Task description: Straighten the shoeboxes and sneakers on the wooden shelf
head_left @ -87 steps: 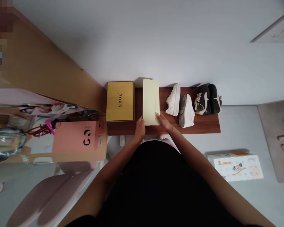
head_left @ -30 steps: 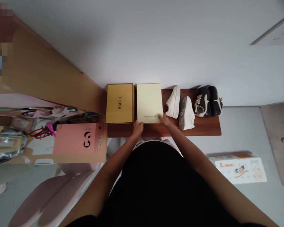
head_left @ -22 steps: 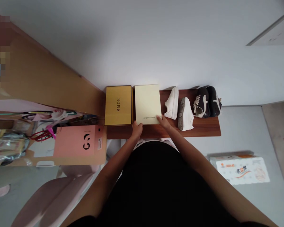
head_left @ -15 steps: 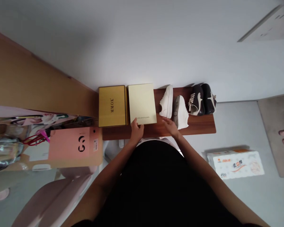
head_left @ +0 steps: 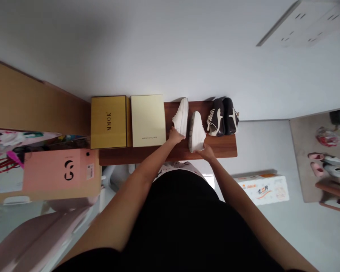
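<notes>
Two white sneakers are on a brown wooden shelf. My left hand is closed round the near end of the left white sneaker, which lies on its side. The right white sneaker is gripped at its near end by my right hand, and it now stands more upright. To the left of them are a cream box marked MEIZHIYUAN and a yellow MMOK box. A pair of dark sneakers with pale trim sits close on the right.
A pink box stands at the left among bags, with a pink chair below it. A white tissue pack lies on the floor at right. Several shoes rest on a mat. The wall runs behind the shelf.
My left hand has left the cream box and taken hold of the left white sneaker. My right hand has gripped the right one and turned it. The view has shifted right.
</notes>
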`<state>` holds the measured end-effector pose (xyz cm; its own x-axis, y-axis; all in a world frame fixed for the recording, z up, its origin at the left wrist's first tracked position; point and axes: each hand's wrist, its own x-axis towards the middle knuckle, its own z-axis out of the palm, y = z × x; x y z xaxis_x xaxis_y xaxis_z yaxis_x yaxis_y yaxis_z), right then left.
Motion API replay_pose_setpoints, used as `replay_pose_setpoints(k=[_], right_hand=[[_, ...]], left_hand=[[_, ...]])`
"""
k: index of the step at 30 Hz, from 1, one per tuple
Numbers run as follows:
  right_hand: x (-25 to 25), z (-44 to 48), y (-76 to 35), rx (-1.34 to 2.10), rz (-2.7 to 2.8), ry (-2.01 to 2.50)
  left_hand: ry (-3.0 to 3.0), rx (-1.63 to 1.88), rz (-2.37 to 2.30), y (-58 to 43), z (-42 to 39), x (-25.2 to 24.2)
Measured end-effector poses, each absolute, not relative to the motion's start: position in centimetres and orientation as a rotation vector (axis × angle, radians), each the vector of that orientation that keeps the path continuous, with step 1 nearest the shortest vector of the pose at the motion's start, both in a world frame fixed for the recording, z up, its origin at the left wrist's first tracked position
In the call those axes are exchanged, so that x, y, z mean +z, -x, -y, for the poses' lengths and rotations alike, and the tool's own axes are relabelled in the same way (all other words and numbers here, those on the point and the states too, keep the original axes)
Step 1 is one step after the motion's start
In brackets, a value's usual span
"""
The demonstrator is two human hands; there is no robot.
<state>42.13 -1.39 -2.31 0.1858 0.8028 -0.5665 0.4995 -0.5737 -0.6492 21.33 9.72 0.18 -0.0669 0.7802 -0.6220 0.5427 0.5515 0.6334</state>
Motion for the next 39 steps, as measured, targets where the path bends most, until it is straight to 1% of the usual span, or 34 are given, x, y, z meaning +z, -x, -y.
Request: replay_pose_setpoints(k=[2,5,8,14,17,20,28,39], right_hand=[[-2.3,0.7,-42.4,1.361,1.281,2.206],[-1.7,-0.2,-42.8,1.356,1.338,2.143],[-0.5,-1.2,-43.1,1.294,1.583,2.065],[2.5,-4.7,-42.5,0.966,2.263,2.186],[3.3,-6.6,-41.9,0.853,2.465,2.147],[3.7,-8.1,-41.4,0.831,2.593,2.110],[3.6,-10.0,-40.0,0.883,2.712,2.074],[2.1,-10.1,-38.4,0.956,2.605,2.147]], left_hand=[[-1.159,0.209,-1.747,-21.7,-10.1,-0.2],[-1.285,0.192,-1.677,-21.8,-9.8,0.2],[-1.465,0.143,-1.634,-22.1,-9.3,1.5],[-1.857,-0.286,-1.593,-23.4,-9.1,4.3],[-1.950,-0.332,-1.596,-24.0,-9.2,4.8],[-2.001,-0.329,-1.597,-24.4,-9.4,4.7],[-1.994,-0.279,-1.651,-25.1,-9.7,3.4],[-2.014,-0.264,-1.640,-24.7,-10.1,2.1]])
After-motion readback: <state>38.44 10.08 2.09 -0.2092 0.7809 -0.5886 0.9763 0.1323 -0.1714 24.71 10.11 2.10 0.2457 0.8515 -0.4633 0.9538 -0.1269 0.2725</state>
